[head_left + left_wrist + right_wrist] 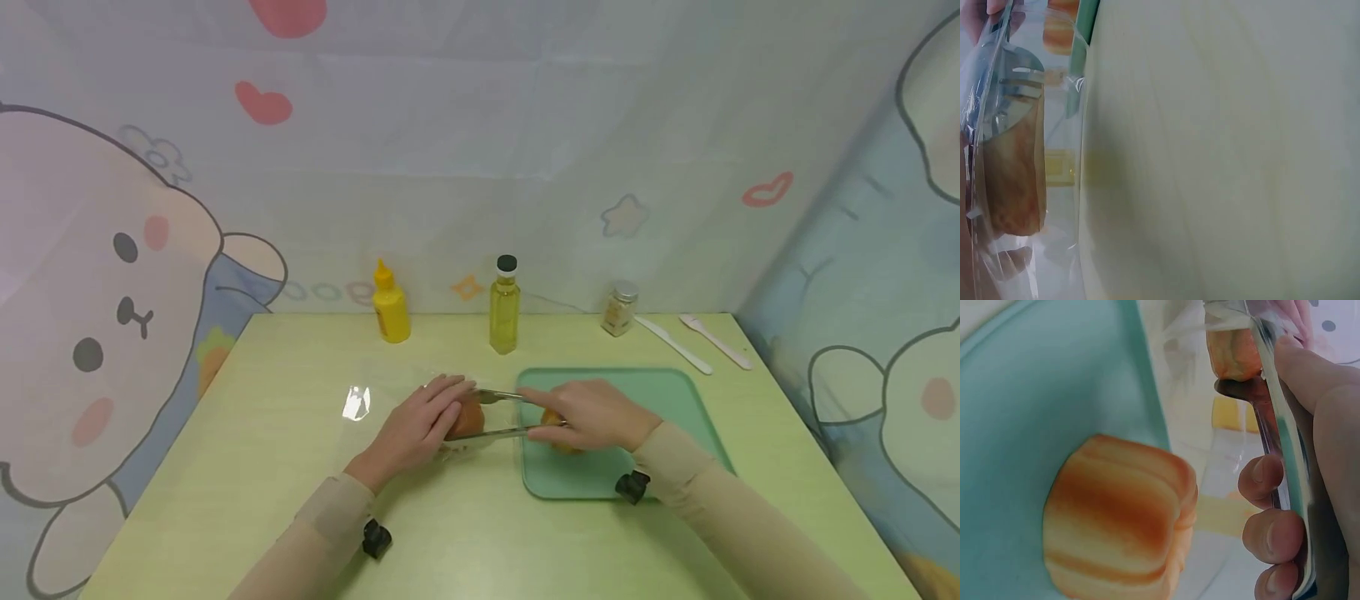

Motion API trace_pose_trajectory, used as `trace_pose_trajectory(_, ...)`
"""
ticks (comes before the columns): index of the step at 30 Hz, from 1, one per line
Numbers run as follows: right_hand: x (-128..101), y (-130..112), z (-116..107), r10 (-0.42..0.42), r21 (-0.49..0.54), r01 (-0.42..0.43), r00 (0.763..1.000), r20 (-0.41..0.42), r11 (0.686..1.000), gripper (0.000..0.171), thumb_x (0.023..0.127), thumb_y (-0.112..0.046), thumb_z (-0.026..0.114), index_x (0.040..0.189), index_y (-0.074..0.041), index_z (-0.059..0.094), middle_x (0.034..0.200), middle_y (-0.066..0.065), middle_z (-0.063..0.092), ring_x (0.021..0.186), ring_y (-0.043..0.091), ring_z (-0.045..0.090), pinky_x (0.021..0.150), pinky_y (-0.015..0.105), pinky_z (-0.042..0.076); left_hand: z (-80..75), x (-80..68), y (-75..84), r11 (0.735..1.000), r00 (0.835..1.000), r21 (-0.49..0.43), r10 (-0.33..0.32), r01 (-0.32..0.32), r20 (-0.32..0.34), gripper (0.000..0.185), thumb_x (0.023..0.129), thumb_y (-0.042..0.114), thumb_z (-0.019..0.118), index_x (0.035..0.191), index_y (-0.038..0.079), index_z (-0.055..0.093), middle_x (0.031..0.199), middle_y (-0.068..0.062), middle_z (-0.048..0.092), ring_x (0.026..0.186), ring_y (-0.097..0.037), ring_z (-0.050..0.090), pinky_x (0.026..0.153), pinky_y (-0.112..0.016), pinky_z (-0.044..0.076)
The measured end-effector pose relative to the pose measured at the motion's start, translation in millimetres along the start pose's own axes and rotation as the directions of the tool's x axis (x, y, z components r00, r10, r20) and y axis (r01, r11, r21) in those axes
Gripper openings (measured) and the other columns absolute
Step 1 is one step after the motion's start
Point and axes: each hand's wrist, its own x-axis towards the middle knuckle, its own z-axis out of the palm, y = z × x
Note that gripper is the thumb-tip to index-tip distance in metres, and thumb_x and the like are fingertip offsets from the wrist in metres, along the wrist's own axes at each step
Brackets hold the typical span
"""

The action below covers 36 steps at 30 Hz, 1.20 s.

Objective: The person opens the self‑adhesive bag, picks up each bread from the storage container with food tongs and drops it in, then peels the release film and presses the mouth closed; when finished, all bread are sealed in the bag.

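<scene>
My right hand [588, 414] grips metal tongs [1266, 419], fingers on one arm and thumb on the other. Between the tongs' tips is a brown bread roll [1015, 175]; one slotted tip lies against it in the left wrist view. A clear plastic bag [1063, 250] surrounds the roll and the tips. My left hand [420, 425] holds the bag around the roll, its fingers partly hidden by the film. Below my right hand, a second bread roll [1116, 519], golden brown, sits on the green tray [622, 483].
Along the back stand a yellow squeeze bottle [392, 312], an oil bottle [505, 312] and a small lidded jar [620, 308]. A white plastic knife [675, 344] and a white plastic fork [716, 342] lie behind the tray. A printed cloth [450, 167] hangs behind the table.
</scene>
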Motion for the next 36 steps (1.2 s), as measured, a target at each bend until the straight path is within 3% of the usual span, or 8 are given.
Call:
trace_pose_trajectory(6, 8.3, -6.3, 1.7, 0.008, 0.015, -0.008, 1.000, 0.028, 1.000, 0.069, 0.105, -0.060, 0.054, 0.157, -0.014, 0.051, 0.061, -0.021, 0.057, 0.056, -0.005, 0.052, 0.059, 0.027, 0.050, -0.1, -0.6, 2.2, 1.000, 1.000, 0.008, -0.012, 0.012, -0.022, 0.039, 0.111, 0.022, 0.051, 0.148, 0.016, 0.061, 0.147, -0.010, 0.062, 0.142, -0.046, 0.051, 0.112, -0.071, 0.040)
trace_pose_trajectory(15, 16.2, -9.1, 7.6, 0.023, -0.009, -0.023, 1.000, 0.012, 1.000, 0.070, 0.104, -0.061, 0.056, 0.154, -0.013, 0.054, 0.061, -0.020, 0.053, 0.055, -0.003, 0.051, 0.055, 0.026, 0.047, -1.0, 2.6, 5.7, 0.999, 1.000, 0.035, -0.003, 0.003, -0.010, 0.037, 0.111, 0.023, 0.050, 0.145, 0.018, 0.063, 0.148, -0.009, 0.062, 0.143, -0.045, 0.051, 0.111, -0.072, 0.040)
trace_pose_trajectory(22, 23.4, -12.3, 14.3, -0.027, -0.098, 0.025, 0.999, -0.023, 0.995, 0.068, 0.103, -0.061, 0.058, 0.153, -0.015, 0.056, 0.069, -0.013, 0.056, 0.064, 0.002, 0.057, 0.060, 0.032, 0.054, -1.4, 2.7, 5.3, 0.999, 1.000, 0.035, 0.000, 0.001, -0.015, 0.036, 0.111, 0.022, 0.050, 0.143, 0.015, 0.066, 0.147, -0.010, 0.063, 0.141, -0.046, 0.052, 0.111, -0.067, 0.043)
trace_pose_trajectory(29, 29.4, -12.4, 23.7, -0.072, -0.173, 0.062, 0.996, -0.053, 0.983, 0.069, 0.102, -0.062, 0.058, 0.153, -0.016, 0.056, 0.074, -0.008, 0.064, 0.063, 0.006, 0.060, 0.058, 0.032, 0.054, -1.0, 0.8, -1.1, 0.999, 0.998, -0.036, -0.016, 0.014, -0.057, 0.032, 0.108, 0.018, 0.055, 0.135, 0.010, 0.070, 0.139, -0.012, 0.068, 0.138, -0.042, 0.057, 0.115, -0.056, 0.044)
trace_pose_trajectory(36, 36.7, -15.5, 28.7, -0.025, -0.120, 0.022, 0.999, -0.027, 0.993, 0.073, 0.102, -0.068, 0.052, 0.156, -0.018, 0.052, 0.082, -0.005, 0.070, 0.072, 0.010, 0.067, 0.059, 0.035, 0.056, 5.1, 1.7, -2.2, 0.999, 0.993, 0.015, 0.054, -0.053, -0.106, 0.028, 0.105, 0.014, 0.059, 0.127, 0.009, 0.074, 0.131, -0.011, 0.072, 0.129, -0.043, 0.063, 0.103, -0.075, 0.044)
